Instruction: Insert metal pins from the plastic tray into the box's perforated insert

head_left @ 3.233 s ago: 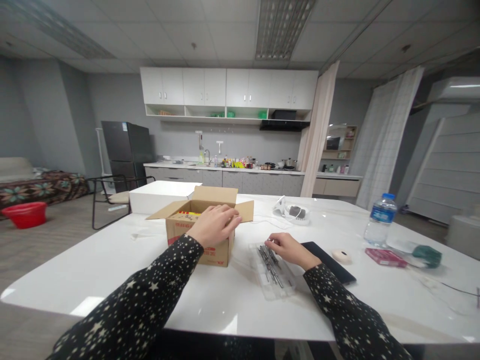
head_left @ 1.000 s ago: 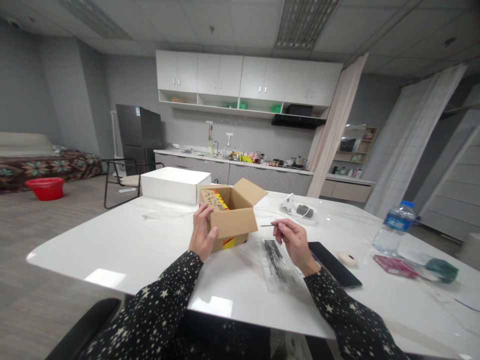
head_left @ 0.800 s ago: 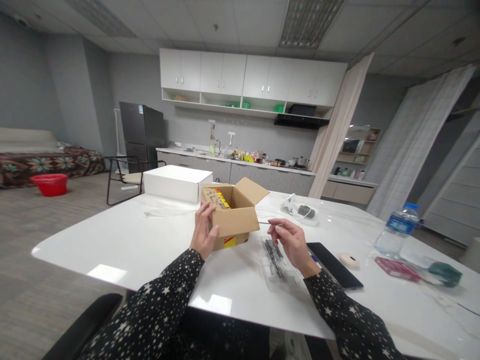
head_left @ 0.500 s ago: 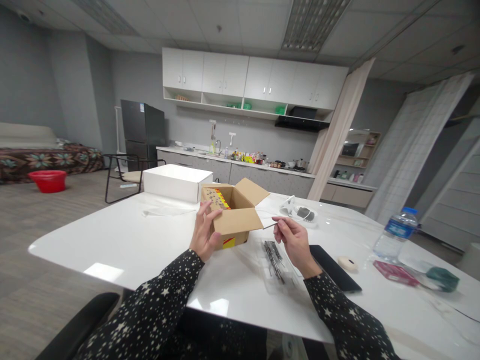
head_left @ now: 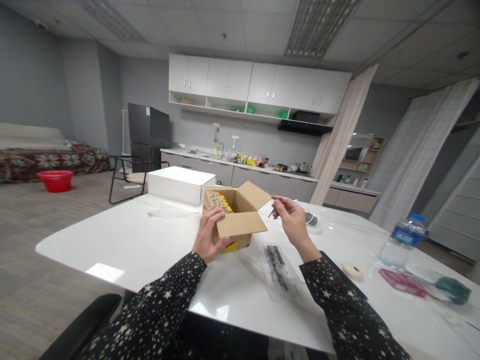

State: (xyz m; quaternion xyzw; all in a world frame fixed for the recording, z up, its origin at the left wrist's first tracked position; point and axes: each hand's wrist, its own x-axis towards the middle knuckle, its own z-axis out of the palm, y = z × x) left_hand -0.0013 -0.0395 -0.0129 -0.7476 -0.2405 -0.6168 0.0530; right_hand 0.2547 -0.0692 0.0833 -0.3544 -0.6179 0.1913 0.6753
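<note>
A small open cardboard box (head_left: pixel 240 225) stands tilted on the white table (head_left: pixel 150 245), its opening turned toward me. My left hand (head_left: pixel 208 236) grips the box's left front corner. My right hand (head_left: pixel 291 221) is raised beside the box's right flap and pinches a thin metal pin (head_left: pixel 270 213) that points toward the opening. In front of my right arm lies a clear plastic tray (head_left: pixel 280 264) with several more metal pins. Yellow and red packaging shows inside the box.
A white box (head_left: pixel 180 184) sits behind the cardboard one. To the right are a water bottle (head_left: pixel 402 241), a round beige disc (head_left: pixel 353 271), a pink packet (head_left: pixel 402 282) and a teal object (head_left: pixel 453 291). A chair (head_left: pixel 129 177) and kitchen counter (head_left: pixel 240 172) stand behind.
My left hand tipped the cardboard box up toward me. My right hand picked one pin from the tray and lifted it up toward the box's opening.
</note>
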